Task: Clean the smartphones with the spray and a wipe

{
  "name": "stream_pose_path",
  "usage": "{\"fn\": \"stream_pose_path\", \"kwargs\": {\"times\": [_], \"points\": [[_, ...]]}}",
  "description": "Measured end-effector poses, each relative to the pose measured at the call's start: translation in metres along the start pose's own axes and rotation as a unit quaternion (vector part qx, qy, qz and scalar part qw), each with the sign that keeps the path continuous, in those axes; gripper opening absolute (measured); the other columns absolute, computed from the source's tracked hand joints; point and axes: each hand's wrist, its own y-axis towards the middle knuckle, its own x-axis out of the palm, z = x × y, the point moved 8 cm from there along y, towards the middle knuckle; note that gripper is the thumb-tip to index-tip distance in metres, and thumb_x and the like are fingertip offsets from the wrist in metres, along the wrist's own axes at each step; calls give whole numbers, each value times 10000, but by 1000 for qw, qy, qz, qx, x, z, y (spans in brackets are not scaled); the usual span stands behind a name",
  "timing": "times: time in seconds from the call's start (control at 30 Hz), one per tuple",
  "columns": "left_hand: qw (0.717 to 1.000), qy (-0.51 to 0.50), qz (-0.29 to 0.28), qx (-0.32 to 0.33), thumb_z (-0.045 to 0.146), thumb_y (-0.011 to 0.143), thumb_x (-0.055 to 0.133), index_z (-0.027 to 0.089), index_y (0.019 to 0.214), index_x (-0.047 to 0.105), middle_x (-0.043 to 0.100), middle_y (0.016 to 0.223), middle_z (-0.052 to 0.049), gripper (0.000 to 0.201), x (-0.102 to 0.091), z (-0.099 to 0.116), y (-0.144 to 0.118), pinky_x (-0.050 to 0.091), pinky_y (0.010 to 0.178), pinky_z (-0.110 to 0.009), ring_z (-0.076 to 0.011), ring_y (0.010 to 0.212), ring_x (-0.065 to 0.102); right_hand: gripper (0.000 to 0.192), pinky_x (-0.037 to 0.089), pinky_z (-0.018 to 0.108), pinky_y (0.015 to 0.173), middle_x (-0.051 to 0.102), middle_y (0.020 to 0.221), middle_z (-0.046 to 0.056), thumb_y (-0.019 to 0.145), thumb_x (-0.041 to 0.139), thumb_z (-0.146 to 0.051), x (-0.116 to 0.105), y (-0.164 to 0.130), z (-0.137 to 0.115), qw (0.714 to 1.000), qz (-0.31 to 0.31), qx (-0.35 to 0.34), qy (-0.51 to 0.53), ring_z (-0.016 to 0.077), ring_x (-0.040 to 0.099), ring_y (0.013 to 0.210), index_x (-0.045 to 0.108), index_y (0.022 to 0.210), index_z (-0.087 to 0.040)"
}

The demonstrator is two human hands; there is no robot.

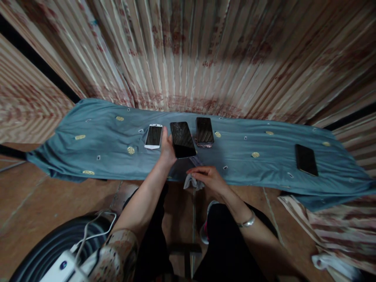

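glossy black glass, the flat rectangular phone (182, 139) is pinched by its near left edge in the left hand (167, 150), tilted above the blue-grey embroidered cloth (102, 150); it looks light, stiff, slippery and breakable, best held by its edges. just below the phone, the right hand (207, 178) rests with loosely curled fingers on a soft crumpled grey wiping rag (191, 181). left of the phone lies a white-framed phone (154, 136), right of it another dark phone (205, 131).

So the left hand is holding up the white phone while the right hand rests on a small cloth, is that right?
Not quite. In the head view the left hand holds a black phone; the white phone lies on the blue cloth beside it. The right hand does rest on the small cloth.
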Motion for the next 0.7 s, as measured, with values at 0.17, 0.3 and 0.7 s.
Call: {"fn": "stream_pose_path", "kwargs": {"times": [0.17, 0.3, 0.7], "points": [[999, 27, -20, -1, 764, 956, 387, 128, 1370, 678, 807, 1121, -142, 813, 5, -10, -1, 576, 1023, -457, -325, 1107, 753, 412, 579, 235, 675, 834, 849, 23, 593, 968, -481, -18, 5, 14, 980, 63, 90, 164, 138, 737, 719, 849, 904, -238], [999, 31, -38, -19, 743, 978, 345, 135, 1363, 681, 802, 1145, -143, 795, 13, -22, 2, 574, 1019, -467, -330, 1114, 749, 458, 530, 195, 549, 790, 716, 7, 538, 982, -562, -24, 10, 11, 965, 72, 117, 225, 111, 682, 601, 819, 789, -216], [995, 10, -63, -82, 677, 1025, 276, 108, 1236, 732, 816, 1046, -151, 759, 33, -56, 18, 588, 980, -462, -333, 1110, 750, 418, 413, 205, 402, 622, 514, -44, 588, 959, -445, -57, 16, 8, 948, 162, 77, 264, 94, 543, 432, 619, 632, -207]]}}
